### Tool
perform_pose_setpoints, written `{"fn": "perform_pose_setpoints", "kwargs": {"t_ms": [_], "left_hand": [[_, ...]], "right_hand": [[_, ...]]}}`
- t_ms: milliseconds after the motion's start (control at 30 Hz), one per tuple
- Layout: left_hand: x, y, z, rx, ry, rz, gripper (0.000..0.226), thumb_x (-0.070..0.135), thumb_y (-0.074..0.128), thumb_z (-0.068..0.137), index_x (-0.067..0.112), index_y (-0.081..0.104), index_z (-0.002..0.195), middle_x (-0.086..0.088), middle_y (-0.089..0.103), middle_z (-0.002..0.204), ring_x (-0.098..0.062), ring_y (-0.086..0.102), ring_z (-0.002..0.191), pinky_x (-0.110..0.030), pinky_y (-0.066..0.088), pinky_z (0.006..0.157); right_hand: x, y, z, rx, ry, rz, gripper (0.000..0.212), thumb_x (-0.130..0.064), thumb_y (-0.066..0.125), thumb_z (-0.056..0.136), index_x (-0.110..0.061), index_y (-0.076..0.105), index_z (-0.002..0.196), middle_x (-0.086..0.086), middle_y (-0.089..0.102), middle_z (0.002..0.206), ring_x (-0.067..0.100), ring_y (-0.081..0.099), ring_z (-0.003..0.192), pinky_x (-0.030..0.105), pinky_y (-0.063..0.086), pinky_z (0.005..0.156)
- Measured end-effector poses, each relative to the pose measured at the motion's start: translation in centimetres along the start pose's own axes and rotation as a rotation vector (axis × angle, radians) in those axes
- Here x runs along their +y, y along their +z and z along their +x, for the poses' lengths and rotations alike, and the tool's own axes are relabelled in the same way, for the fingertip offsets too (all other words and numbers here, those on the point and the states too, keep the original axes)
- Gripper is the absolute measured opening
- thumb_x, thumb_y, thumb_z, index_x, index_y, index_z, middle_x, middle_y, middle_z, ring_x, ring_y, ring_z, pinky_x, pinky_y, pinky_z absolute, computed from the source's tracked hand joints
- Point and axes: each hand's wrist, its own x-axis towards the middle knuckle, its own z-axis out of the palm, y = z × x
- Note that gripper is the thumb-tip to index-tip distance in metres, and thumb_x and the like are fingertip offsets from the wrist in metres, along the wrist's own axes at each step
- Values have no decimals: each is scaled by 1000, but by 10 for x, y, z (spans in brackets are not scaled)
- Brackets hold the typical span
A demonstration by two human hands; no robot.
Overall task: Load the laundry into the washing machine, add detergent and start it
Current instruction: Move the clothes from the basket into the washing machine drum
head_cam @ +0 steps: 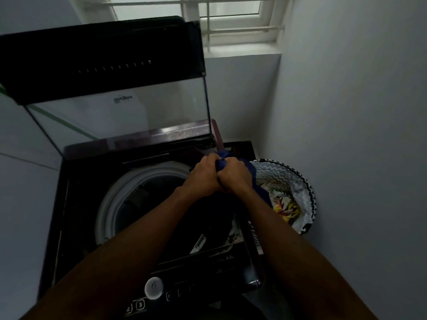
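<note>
A dark top-loading washing machine (76,204) stands below me with its glass lid (120,112) raised. Its white-rimmed drum (111,199) holds some dark clothes. My left hand (203,176) and my right hand (233,174) are pressed together over the drum's right edge, both gripping a bunched dark blue garment (260,190). The cloth hangs down to the right, toward the laundry basket (305,188). A bright floral piece (284,204) lies inside that basket.
The control panel with a white knob (153,288) and numbered buttons (139,304) runs along the machine's near edge. White walls close in on the left and right. A barred window (221,17) sits above, behind the machine. The basket stands in the narrow gap on the right.
</note>
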Motion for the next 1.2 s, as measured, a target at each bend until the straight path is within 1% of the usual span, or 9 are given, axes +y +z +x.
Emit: {"fn": "perform_pose_setpoints", "kwargs": {"t_ms": [133, 200, 367, 467, 600, 767, 1000, 1133, 1200], "left_hand": [[-15, -18, -14, 29, -48, -34, 89, 40, 91, 53, 24, 41, 125, -3, 45, 120, -21, 52, 107, -42, 50, 92], [-27, -27, -22, 40, -78, -41, 85, 44, 91, 48, 24, 43, 115, -1, 48, 114, -19, 55, 100, -43, 53, 85], [-63, -49, -47, 27, -155, -59, 71, 39, 92, 50, 25, 42, 99, 2, 58, 101, -19, 60, 89, -42, 54, 74], [-86, -58, -65, 52, -189, -53, 70, 38, 92, 51, 24, 43, 100, 2, 59, 104, -19, 59, 91, -39, 52, 74], [-113, -65, -85, 70, -266, -22, 68, 38, 88, 53, 27, 40, 99, 1, 57, 107, -22, 59, 95, -41, 53, 78], [-139, -67, -95, 120, -322, -31, 63, 42, 82, 55, 29, 40, 100, 0, 59, 107, -22, 61, 94, -42, 55, 77], [-170, -67, -101, 191, -360, 13, 47, 40, 71, 72, 28, 47, 110, -3, 49, 109, -19, 55, 93, -34, 51, 74], [-189, -63, -102, 122, -428, 17, 43, 32, 61, 81, 25, 55, 123, -5, 55, 113, -21, 58, 94, -30, 47, 71], [-196, -60, -102, 50, -448, 53, 40, 36, 59, 82, 22, 63, 119, -5, 62, 110, -21, 61, 89, -30, 49, 67]], "right_hand": [[-25, 10, -8, -3, -64, -52, 34, -32, 55, 87, -14, 57, 115, 13, 61, 112, 34, 61, 98, 41, 50, 79], [-39, 18, -14, -28, -99, -42, 33, -33, 54, 87, -15, 59, 113, 12, 64, 107, 33, 63, 93, 40, 52, 77], [-69, 48, -28, -109, -181, -15, 18, -35, 54, 84, -18, 58, 85, 10, 67, 89, 32, 64, 79, 33, 45, 60], [-84, 71, -33, -169, -210, 16, 16, -34, 55, 82, -19, 53, 77, 9, 66, 85, 31, 63, 76, 34, 45, 60], [-103, 99, -37, -259, -242, 19, 13, -26, 60, 80, -15, 53, 78, 9, 64, 86, 29, 64, 76, 35, 50, 60], [-119, 128, -37, -307, -242, 62, 22, -24, 61, 83, -18, 47, 67, 7, 60, 77, 26, 61, 70, 35, 49, 60], [-124, 160, -23, -375, -196, 121, 27, -35, 70, 76, -14, 55, 84, 2, 63, 83, 19, 62, 77, 30, 48, 64], [-117, 175, -17, -494, -186, 136, 27, -25, 72, 81, -9, 65, 101, 7, 67, 96, 22, 65, 90, 33, 51, 73], [-112, 184, -16, -583, -170, 157, 28, -16, 69, 83, -10, 67, 110, 9, 69, 105, 24, 65, 98, 37, 53, 83]]}}
